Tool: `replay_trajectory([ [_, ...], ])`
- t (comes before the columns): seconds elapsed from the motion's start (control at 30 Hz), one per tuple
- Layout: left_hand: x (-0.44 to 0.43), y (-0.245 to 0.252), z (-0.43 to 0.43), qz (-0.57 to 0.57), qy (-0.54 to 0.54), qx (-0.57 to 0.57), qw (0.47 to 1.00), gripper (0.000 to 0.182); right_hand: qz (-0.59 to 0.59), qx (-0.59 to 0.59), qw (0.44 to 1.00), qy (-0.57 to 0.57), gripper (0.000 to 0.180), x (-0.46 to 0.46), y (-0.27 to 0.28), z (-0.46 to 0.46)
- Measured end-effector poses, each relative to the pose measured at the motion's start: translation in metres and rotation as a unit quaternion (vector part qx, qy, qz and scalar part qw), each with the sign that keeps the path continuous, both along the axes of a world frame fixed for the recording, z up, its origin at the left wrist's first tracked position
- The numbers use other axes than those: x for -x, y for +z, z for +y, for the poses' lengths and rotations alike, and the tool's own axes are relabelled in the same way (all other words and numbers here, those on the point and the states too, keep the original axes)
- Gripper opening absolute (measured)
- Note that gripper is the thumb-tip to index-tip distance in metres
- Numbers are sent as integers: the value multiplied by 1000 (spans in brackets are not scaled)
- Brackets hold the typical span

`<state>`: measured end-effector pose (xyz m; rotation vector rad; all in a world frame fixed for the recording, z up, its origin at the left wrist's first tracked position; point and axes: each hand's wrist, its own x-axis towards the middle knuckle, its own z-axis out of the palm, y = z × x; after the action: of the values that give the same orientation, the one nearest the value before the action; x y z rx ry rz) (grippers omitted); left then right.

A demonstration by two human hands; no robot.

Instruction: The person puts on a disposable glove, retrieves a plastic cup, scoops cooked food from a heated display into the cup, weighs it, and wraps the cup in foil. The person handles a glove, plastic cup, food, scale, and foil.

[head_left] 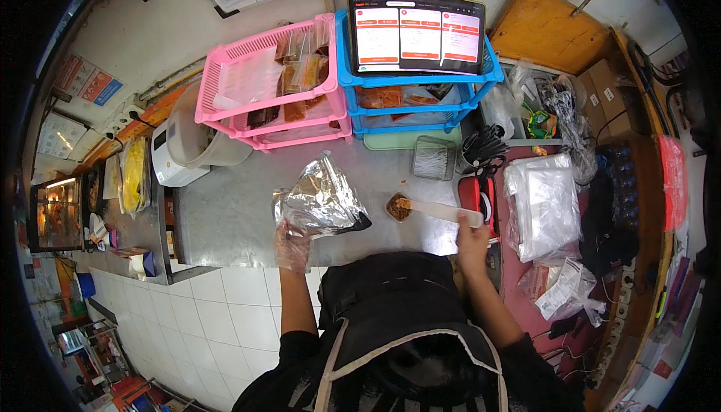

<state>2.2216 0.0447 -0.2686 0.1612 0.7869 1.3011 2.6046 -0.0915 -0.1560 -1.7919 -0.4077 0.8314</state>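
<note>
My left hand [292,247], in a clear plastic glove, grips the lower edge of a shiny silver foil pouch [321,198] above the steel table [225,203]. Bare, my right hand [471,238] holds a white flat-handled spoon or spatula [442,211] by its right end. The tool's left end reaches a small clear container [399,207] of brown, crumbly food, with orange-brown bits around the tip. Whether the tip is in the food or just over it, I cannot tell. A small crumb lies on the steel beyond the container.
A pink basket rack [211,93] with bagged sauces and a blue rack [405,81] bearing a tablet [418,34] stand at the back. Near them are a box of cotton-bud-like sticks [434,158], black cutlery [484,147] and a red stapler-like item [470,198]. Clear bags [546,203] lie right.
</note>
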Motion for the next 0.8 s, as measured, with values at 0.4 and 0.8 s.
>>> replay_trajectory([
  [0.4,3,-1,-11,-6,12,-20,1000,16,-254,-17,954,160,27,18,-35,-6],
  [0.8,-19,-6,-14,-32,-33,-3,999,13,240,-124,948,-169,25,-12,-5,-26],
])
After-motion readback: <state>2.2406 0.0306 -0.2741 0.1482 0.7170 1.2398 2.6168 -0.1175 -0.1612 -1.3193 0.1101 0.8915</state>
